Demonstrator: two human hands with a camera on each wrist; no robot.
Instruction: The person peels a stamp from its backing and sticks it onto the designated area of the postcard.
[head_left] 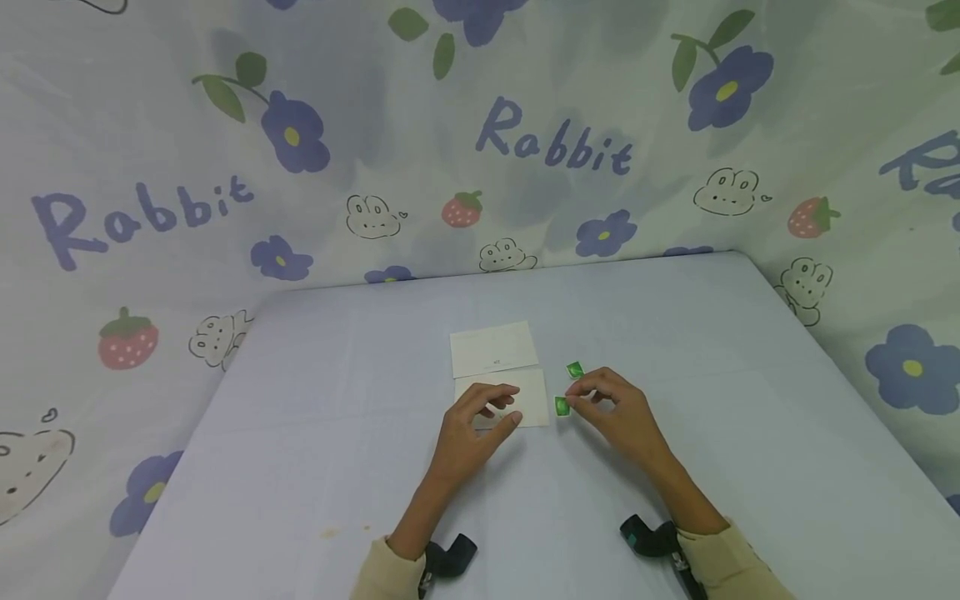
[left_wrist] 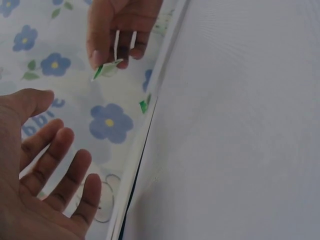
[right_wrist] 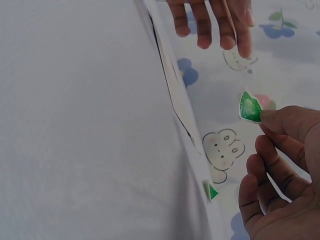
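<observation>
My right hand (head_left: pixel 626 421) pinches a small green stamp (head_left: pixel 562 407) with a white border between thumb and index finger. The right wrist view shows this stamp (right_wrist: pixel 248 106) from its printed side, its far edges uncovered; the other fingers curl loosely below. A second green stamp (head_left: pixel 574 370) lies on the table just beyond the right fingertips. My left hand (head_left: pixel 467 437), fingers loosely bent and holding nothing, hovers over the left part of a cream envelope-like paper (head_left: pixel 534 402), partly hiding it. Behind that one lies another cream paper (head_left: pixel 491 348), their edges meeting.
A white-covered table (head_left: pixel 337 375) carries the papers and stamp. Behind and beside it hangs a cloth (head_left: pixel 412 167) printed with flowers, rabbits and strawberries. Black wrist devices (head_left: pixel 452 557) sit at both sleeves.
</observation>
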